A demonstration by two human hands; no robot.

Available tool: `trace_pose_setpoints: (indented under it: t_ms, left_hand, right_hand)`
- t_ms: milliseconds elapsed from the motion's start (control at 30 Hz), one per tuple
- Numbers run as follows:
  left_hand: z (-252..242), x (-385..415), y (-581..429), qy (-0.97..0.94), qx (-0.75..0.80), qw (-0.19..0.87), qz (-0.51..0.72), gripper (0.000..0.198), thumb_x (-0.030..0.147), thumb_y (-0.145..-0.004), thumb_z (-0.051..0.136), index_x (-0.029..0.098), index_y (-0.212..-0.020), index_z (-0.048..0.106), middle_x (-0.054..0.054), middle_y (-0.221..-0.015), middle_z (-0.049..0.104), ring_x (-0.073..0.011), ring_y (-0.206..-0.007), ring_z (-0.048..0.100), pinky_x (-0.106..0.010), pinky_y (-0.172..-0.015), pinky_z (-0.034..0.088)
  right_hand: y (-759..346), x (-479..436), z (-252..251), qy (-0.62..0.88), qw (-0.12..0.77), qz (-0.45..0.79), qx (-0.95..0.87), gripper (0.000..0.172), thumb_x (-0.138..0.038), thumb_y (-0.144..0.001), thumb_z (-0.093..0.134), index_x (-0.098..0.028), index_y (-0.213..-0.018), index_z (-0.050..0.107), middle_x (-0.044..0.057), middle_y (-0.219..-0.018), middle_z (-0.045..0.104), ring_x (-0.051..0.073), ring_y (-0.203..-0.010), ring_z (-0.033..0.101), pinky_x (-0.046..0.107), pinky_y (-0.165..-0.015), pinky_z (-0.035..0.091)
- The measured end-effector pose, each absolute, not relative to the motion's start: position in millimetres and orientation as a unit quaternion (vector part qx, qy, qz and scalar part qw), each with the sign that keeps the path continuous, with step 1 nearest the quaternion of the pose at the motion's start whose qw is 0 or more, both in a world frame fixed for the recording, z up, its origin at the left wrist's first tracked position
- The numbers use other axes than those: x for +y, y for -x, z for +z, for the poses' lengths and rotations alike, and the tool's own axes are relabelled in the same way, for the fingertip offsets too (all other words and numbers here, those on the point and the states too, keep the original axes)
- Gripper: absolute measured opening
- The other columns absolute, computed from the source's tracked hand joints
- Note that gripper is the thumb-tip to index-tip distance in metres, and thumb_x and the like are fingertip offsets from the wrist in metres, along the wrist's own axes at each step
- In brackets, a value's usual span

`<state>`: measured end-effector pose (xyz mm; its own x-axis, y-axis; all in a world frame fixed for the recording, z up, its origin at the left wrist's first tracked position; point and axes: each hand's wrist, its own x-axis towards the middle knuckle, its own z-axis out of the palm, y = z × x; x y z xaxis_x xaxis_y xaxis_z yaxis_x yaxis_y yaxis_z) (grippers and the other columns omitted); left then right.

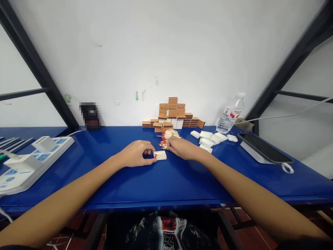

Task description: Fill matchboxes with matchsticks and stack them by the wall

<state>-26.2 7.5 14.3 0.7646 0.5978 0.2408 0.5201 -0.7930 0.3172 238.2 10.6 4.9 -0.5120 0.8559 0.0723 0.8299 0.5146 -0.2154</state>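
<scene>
My left hand [137,153] grips the left end of a small white matchbox tray [162,156] between thumb and fingers, on the blue table. Several red-tipped matches lie inside the tray. Just right of it, my right hand [182,147] is at the near edge of a pile of loose matches [169,134], its fingers bent together. Whether a match is between those fingers is hidden. Behind the pile, orange-brown matchboxes [172,113] are stacked against the wall. To the right lies a heap of white matchbox trays [206,139].
A water bottle [230,116] stands at the back right, with a white earphone case [232,138] beside it. Farther right, a dark phone [265,147] rests tilted on something white. A white power strip [39,163] lies at the left. Black frame bars [39,66] flank the table.
</scene>
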Motion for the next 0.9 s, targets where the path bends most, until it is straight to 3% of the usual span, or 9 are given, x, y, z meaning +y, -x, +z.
trace_pose_setpoints:
  t_ms: [300,533,900]
  left_hand:
    - [14.5,7.3,26.9,-0.934,0.296,0.112,0.168,0.026,0.039,-0.087,0.075,0.019,-0.102,0.077,-0.003,-0.085,0.067,-0.0154,-0.073,0.061,-0.028,-0.071,0.048]
    - [15.3,8.0,25.2,-0.934,0.297,0.107,0.168,0.024,0.039,-0.088,0.074,0.018,-0.099,0.075,-0.002,-0.085,0.066,-0.0148,-0.073,0.059,-0.028,-0.071,0.047]
    - [12.4,7.0,25.6,-0.937,0.291,0.094,0.17,0.023,0.04,-0.087,0.075,0.018,-0.091,0.07,-0.001,-0.083,0.065,-0.0147,-0.071,0.057,-0.029,-0.069,0.045]
  right_hand:
    - [-230.3,-8.1,21.0,0.444,0.129,0.106,-0.88,0.014,-0.027,-0.109,0.05,-0.017,-0.104,0.059,0.012,-0.11,0.067,0.023,-0.096,0.063,0.033,-0.083,0.046]
    - [-215.0,-18.3,14.2,0.412,0.11,0.082,-0.901,0.008,-0.022,-0.106,0.055,-0.017,-0.106,0.061,0.011,-0.111,0.065,0.022,-0.094,0.062,0.032,-0.08,0.045]
    - [-211.8,-13.5,6.8,0.354,0.211,0.115,-0.904,0.004,-0.023,-0.101,0.066,-0.019,-0.103,0.065,0.005,-0.099,0.062,0.018,-0.088,0.059,0.029,-0.077,0.043]
